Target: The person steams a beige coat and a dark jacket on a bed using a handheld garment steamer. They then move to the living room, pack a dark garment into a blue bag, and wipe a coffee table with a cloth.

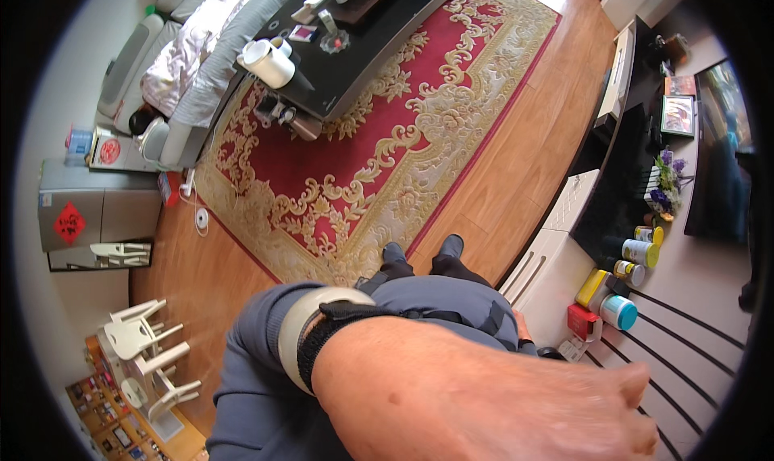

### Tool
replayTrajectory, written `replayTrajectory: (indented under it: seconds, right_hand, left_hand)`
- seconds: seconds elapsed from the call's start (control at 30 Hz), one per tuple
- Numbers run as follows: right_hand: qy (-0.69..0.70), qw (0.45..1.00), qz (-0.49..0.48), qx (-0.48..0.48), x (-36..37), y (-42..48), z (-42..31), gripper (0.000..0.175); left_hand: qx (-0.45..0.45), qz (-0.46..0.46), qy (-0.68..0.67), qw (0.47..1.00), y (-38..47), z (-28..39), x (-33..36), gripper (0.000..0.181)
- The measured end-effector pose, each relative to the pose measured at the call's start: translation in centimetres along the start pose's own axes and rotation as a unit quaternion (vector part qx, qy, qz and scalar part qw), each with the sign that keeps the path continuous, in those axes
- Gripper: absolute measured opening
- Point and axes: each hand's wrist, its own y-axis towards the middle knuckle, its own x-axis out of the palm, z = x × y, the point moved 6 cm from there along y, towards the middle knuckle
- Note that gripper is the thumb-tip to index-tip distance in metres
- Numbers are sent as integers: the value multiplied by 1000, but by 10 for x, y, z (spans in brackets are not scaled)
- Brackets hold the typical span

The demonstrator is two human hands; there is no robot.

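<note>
My left hand (580, 406) is large and close to the camera at the lower right, its back facing up. The forearm crosses in front of my body from the left, with a pale bangle (290, 340) and a black band at the wrist. The fingertips bend down out of sight, so what they hold, if anything, is hidden. My right hand (521, 326) shows only in part beside my right hip, with a dark band at its wrist; its fingers are mostly hidden. Beyond the left hand are a red box (583, 322) and a teal-lidded tub (618, 312).
A white TV cabinet (544, 261) with a black top runs along the right, bearing tubs and flowers. My feet stand by the edge of a red patterned rug (375, 152). Ahead is a black coffee table (326, 92) with a white pitcher (269, 63). White chairs (130, 337) stand at left.
</note>
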Motion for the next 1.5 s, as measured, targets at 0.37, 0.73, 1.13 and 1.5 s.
replayTrajectory:
  seconds: [0.37, 0.73, 1.13, 1.5]
  right_hand:
    - [59, 996, 38, 58, -26, 41, 66, 31]
    - [112, 991, 36, 70, -56, 47, 46, 33]
    - [98, 977, 38, 184, -99, 17, -69, 25]
    - [-41, 995, -6, 91, -169, 116, -155, 46]
  left_hand:
    - [12, -15, 34, 999, 19, -45, 10, 24]
    - [-24, -31, 74, 997, 36, -99, -12, 14]
    - [-520, 99, 253, 810, -170, -192, -190, 24]
    - [-632, 301, 228, 677, -276, -273, -339, 19]
